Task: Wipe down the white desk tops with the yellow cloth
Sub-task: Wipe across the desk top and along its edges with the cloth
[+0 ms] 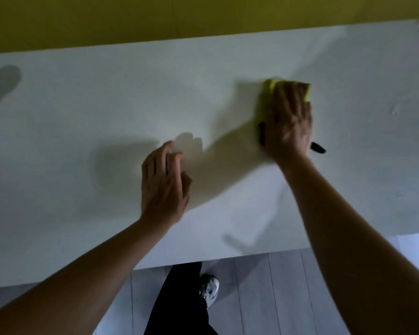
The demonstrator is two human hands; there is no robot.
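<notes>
the right hand [288, 119] presses the yellow cloth [271, 86] flat on the white desk top [107, 105] toward its far right part, the left hand [163, 182] hovers relaxed and empty, so wiping seems underway, with no telling how much remains.

The scene is dim and slightly murky. Light falls from the right, throwing soft shadows of both arms leftward across the white table [82, 117]. The right hand [288, 122] is smeared by motion blur (its fingers hardly separate). Wide-angle distortion tilts and bends the table's edges; 1 faint glare patch sits top right.
</notes>
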